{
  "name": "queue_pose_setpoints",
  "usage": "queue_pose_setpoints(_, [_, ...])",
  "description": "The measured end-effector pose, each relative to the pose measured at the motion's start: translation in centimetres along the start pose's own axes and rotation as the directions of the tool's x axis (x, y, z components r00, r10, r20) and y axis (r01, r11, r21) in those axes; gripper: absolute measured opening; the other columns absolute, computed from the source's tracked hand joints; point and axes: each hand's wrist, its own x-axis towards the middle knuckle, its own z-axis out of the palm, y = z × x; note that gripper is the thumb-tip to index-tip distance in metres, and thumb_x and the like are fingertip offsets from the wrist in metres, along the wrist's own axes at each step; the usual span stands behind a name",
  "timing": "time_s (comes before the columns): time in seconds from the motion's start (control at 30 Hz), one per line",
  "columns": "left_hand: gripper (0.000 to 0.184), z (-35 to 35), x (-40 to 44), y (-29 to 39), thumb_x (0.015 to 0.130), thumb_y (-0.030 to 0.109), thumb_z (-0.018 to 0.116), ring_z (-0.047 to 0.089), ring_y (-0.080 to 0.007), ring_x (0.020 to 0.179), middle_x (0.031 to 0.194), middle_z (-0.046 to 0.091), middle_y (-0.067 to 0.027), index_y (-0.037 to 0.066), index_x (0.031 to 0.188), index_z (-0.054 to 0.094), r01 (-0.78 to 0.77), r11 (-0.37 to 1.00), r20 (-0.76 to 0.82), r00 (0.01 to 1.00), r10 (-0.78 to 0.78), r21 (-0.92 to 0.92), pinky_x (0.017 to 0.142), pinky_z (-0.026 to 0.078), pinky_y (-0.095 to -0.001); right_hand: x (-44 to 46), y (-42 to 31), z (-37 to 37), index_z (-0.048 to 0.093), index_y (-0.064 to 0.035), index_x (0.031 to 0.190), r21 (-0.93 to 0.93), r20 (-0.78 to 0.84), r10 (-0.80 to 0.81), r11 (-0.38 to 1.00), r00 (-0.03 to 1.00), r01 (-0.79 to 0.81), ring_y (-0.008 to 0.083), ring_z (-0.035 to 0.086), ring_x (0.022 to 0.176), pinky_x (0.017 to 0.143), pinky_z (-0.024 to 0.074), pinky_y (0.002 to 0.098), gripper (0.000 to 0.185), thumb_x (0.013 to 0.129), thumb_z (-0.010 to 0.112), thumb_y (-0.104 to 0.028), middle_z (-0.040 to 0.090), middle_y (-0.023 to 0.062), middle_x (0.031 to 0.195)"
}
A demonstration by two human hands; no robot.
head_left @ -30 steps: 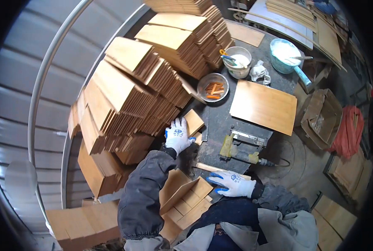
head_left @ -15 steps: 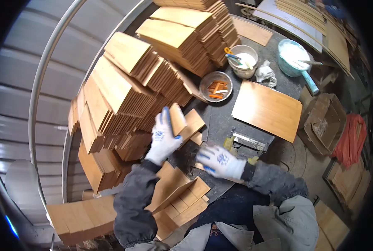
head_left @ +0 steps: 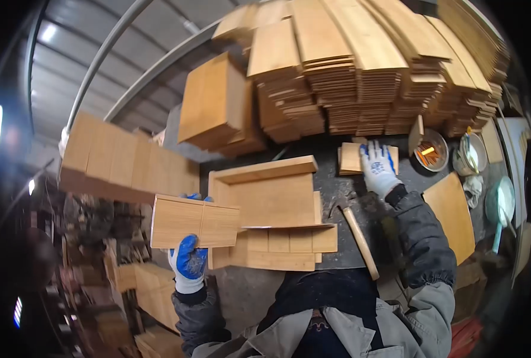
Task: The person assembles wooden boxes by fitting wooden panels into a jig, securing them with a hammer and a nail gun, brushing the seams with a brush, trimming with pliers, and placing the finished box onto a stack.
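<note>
My left hand [head_left: 190, 262], in a white glove with blue coating, is closed around a light wooden panel [head_left: 179, 222]. The panel is held level, with a thin seam or band across it. It overlaps the left end of a partly built wooden box [head_left: 265, 206] on the dark table. My right hand [head_left: 377, 169], gloved alike, lies with fingers stretched over a small stack of short wooden boards [head_left: 350, 159]. A hammer [head_left: 361, 241] with a wooden handle lies between the box and my right forearm.
Tall stacks of wooden boards [head_left: 331, 77] line the table's far side. At the right are a metal bowl [head_left: 442, 164] of small orange pieces, a bucket [head_left: 477, 161], a teal pot [head_left: 497, 206] and a large board [head_left: 453, 215]. A row of panels [head_left: 116, 155] stands at left.
The view has swung left. My left hand has gone from the small boards by the stacks to the left, and now holds a panel. My right hand has moved onto the short boards.
</note>
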Motion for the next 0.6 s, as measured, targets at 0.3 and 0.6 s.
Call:
queue_pose_setpoints(0.3, [0.07, -17.3, -8.4, -6.7, 0.091, 0.006, 0.063, 0.055, -0.0427, 0.134, 0.142, 0.056, -0.0205, 0.0, 0.155, 0.036, -0.021, 0.987, -0.467, 0.882, -0.056, -0.158, 0.114, 0.044, -0.0533, -0.3, -1.9, -2.6, 0.031, -0.0017, 0.158, -0.071, 0.06, -0.009, 0.997, 0.998, 0.013, 0.0461, 0.035, 0.148, 0.124, 0.0212, 0.0604, 0.08, 0.086, 0.063, -0.012, 0.036, 0.0302, 0.16])
queue_pose_setpoints(0.6, [0.048, -24.6, -12.0, -20.5, 0.092, -0.005, 0.067, 0.064, -0.0332, 0.111, 0.124, 0.06, -0.0199, 0.012, 0.136, 0.065, 0.054, 0.779, -0.416, 0.867, 0.273, 0.624, 0.091, 0.056, -0.0389, -4.7, -0.5, -3.1, 0.055, -0.0012, 0.143, 0.789, -0.177, 0.338, 0.61, 0.924, -0.072, 0.0282, 0.064, 0.12, 0.103, 0.0483, 0.0364, 0.049, 0.099, 0.067, -0.019, 0.064, 0.0161, 0.136])
